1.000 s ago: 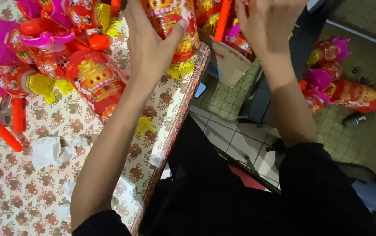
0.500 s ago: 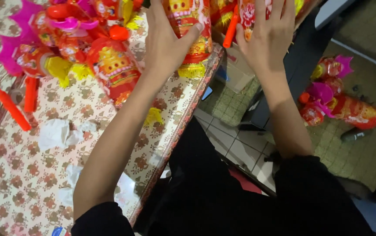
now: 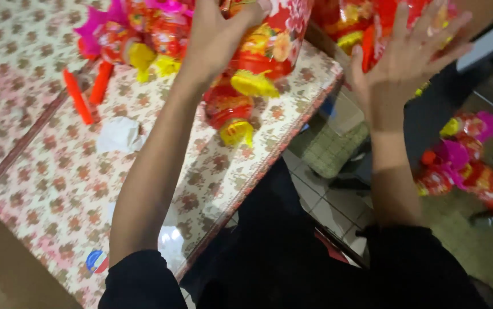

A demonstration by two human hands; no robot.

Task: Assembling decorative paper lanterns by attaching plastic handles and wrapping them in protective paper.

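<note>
Gripping a red lantern (image 3: 269, 46) with left fingers (image 3: 223, 28) curled, right fingers (image 3: 430, 28) spread (flat against another lantern (image 3: 384, 23))

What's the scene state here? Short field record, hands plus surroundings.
left hand: raised, gripping a red and yellow wrapped package
right hand: fingers spread, palm against another red wrapped package
table: floral cloth, with orange sticks and crumpled paper
floor: red and pink packages at right

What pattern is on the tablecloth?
The tablecloth is cream with small reddish-brown flowers all over, seen in the head view.
</note>
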